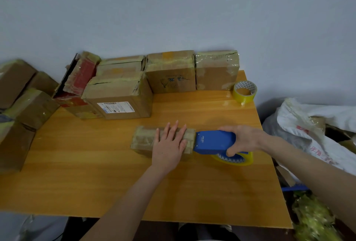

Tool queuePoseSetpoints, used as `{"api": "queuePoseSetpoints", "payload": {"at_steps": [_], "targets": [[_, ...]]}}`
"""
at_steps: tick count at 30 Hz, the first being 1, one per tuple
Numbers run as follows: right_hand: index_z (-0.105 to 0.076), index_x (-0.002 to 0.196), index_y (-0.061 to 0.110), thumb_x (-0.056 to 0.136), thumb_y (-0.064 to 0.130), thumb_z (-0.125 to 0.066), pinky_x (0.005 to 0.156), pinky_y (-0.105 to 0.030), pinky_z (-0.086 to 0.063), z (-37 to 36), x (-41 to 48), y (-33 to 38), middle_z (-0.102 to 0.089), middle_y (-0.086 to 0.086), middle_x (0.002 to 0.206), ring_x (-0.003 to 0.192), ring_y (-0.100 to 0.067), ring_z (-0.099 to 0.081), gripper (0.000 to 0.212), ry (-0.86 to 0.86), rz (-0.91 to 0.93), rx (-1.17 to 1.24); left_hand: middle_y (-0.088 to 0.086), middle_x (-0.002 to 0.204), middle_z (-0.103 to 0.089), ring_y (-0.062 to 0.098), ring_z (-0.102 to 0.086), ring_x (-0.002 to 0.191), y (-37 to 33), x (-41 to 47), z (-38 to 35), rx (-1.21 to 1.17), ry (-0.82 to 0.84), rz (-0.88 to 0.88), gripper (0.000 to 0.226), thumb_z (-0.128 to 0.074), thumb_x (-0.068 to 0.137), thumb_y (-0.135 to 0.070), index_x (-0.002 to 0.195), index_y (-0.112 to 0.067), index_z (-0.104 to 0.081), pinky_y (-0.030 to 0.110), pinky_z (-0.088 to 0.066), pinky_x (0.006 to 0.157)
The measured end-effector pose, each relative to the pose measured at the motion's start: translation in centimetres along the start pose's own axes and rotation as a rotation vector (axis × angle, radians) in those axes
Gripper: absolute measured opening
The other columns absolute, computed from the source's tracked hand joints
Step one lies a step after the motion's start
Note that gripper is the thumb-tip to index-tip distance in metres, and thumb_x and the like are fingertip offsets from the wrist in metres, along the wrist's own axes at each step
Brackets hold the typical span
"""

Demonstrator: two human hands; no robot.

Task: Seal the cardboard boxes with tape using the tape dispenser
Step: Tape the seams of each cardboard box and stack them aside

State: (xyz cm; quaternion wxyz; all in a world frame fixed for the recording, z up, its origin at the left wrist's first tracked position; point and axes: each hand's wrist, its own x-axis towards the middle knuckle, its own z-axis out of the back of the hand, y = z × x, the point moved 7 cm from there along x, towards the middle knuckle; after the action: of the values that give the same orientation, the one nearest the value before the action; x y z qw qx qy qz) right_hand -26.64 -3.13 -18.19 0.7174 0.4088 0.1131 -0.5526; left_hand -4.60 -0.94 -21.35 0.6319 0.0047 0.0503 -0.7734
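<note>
A small flat cardboard box (pixel 145 139) lies near the middle of the orange wooden table (pixel 96 173). My left hand (pixel 170 144) rests flat on the box's right half, fingers straight and spread. My right hand (pixel 243 139) grips the blue tape dispenser (pixel 214 142), whose front edge meets the right end of the box. A yellow-edged tape roll (pixel 238 160) sits in the dispenser under my right hand.
Several taped cardboard boxes (pixel 170 75) line the back of the table by the wall. A spare yellow tape roll (pixel 244 91) stands at the back right. More boxes (pixel 23 102) are stacked to the left. White bags (pixel 316 125) lie at the right.
</note>
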Motion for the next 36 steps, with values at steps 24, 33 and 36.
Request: {"api": "queuePoseSetpoints", "payload": {"at_steps": [24,33,36], "targets": [[-0.063,0.107,0.025,0.066,0.023,-0.081,0.067,-0.025,-0.05,2.4,-1.3,0.2,-0.065,0.002,0.101,0.085,-0.011,-0.062,0.045,-0.33,-0.026,0.488,0.02,0.155,-0.022,0.035,-0.026,0.143,1.9,-2.8,2.0,-0.021,-0.033,0.29,0.069,-0.016,0.094,-0.062,0.15,-0.023,-0.028,0.055,-0.02,0.111],[-0.059,0.115,0.03,0.075,0.017,-0.079,0.078,-0.029,-0.051,2.2,-1.3,0.6,-0.063,0.003,0.108,0.093,-0.014,-0.062,0.047,-0.478,-0.002,0.84,0.014,0.158,0.02,0.028,0.017,0.147,1.9,-0.2,1.6,-0.003,0.221,-0.011,0.069,-0.023,0.096,-0.063,0.152,-0.036,0.005,0.044,0.009,0.119],[-0.054,0.118,0.026,0.073,0.017,-0.081,0.073,-0.027,-0.05,2.4,-1.4,0.1,-0.061,0.003,0.108,0.093,-0.014,-0.061,0.053,-0.487,-0.043,0.883,0.003,0.161,0.012,0.023,0.011,0.148,0.5,1.0,2.8,0.05,0.214,-0.185,0.056,-0.026,0.1,-0.053,0.152,-0.041,-0.007,0.047,0.006,0.12]]}}
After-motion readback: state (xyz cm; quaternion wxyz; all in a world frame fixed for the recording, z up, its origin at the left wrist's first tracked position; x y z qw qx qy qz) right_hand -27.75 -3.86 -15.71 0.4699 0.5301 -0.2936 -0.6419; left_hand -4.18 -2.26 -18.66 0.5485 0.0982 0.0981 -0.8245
